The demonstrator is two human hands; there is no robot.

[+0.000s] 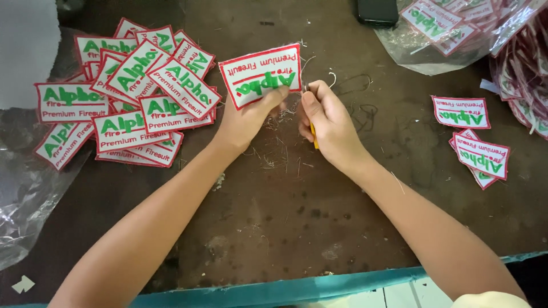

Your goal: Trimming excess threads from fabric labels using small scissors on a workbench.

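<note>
Patch (pixel 261 75) pinched in left hand (pixel 246 121); right hand (pixel 328 128) beside.

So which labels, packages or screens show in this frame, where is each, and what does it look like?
Held patch: in left hand, centre; white rectangle, red border, green and red lettering.
Patch pile: table's left; same design, overlapping.
Loose patches: right side; same design, a few.
Clear bag: top right; more patches inside.
Dark device: top edge; black, cropped, cannot tell if it is a screen.
Right hand: grips a small yellow-handled tool.
</note>
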